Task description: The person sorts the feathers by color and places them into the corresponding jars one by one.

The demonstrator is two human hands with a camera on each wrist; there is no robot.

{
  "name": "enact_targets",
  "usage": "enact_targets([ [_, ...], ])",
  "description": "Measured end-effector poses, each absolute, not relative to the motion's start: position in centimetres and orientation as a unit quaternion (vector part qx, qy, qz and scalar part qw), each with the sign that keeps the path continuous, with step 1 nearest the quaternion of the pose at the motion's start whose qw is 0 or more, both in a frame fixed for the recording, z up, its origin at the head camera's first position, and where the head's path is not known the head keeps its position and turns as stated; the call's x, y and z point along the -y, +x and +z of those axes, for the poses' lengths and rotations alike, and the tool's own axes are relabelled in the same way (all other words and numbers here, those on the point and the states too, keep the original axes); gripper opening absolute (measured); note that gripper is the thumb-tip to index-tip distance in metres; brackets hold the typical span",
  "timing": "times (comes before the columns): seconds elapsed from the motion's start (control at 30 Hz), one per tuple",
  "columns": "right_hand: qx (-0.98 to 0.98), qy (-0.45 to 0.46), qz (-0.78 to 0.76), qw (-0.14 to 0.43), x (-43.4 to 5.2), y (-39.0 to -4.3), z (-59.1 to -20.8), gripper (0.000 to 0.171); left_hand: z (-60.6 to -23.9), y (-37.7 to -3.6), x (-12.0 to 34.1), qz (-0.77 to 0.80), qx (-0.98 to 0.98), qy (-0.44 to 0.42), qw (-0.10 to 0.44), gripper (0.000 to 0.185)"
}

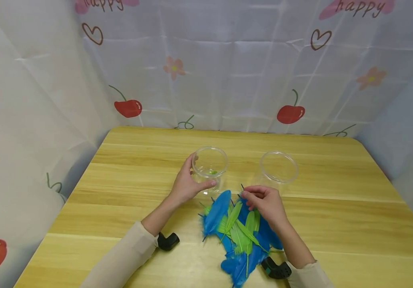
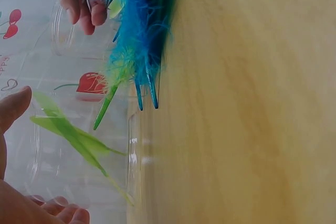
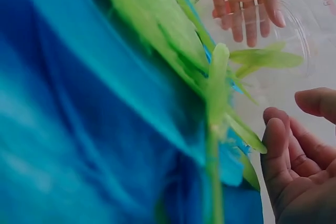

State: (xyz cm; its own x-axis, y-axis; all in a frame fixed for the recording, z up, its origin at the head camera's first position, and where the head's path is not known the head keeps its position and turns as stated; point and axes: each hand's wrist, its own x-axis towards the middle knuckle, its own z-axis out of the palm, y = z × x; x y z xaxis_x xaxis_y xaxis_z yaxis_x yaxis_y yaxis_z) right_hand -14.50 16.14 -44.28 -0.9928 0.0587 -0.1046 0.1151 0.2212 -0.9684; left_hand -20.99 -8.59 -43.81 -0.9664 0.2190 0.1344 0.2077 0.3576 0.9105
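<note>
My left hand (image 1: 188, 185) grips a clear plastic jar (image 1: 209, 166), thumb on its near side, fingers round the far side. A green feather (image 2: 68, 132) lies inside this jar (image 3: 286, 51). In front of it a pile of blue and green feathers (image 1: 236, 232) lies on the wooden table (image 1: 336, 224). My right hand (image 1: 265, 200) rests at the pile's far end with its fingers curled beside a dark quill tip (image 1: 242, 186). In the right wrist view thumb (image 3: 315, 100) and fingers (image 3: 278, 145) stand slightly apart; whether they hold a quill is unclear.
A second clear jar (image 1: 277, 168) stands to the right of the first, close behind my right hand. A cloth backdrop (image 1: 228, 72) printed with cherries closes off the table at the back and both sides. Black wrist mounts (image 1: 168, 241) sit on both forearms.
</note>
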Motion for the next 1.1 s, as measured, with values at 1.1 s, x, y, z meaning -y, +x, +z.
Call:
enact_targets([
  [1.1,-0.868,-0.03,-0.486,0.1,-15.92,-14.27,-44.67,0.011,-43.75,-21.02,8.59,0.559,-0.819,0.128,0.01,0.105],
])
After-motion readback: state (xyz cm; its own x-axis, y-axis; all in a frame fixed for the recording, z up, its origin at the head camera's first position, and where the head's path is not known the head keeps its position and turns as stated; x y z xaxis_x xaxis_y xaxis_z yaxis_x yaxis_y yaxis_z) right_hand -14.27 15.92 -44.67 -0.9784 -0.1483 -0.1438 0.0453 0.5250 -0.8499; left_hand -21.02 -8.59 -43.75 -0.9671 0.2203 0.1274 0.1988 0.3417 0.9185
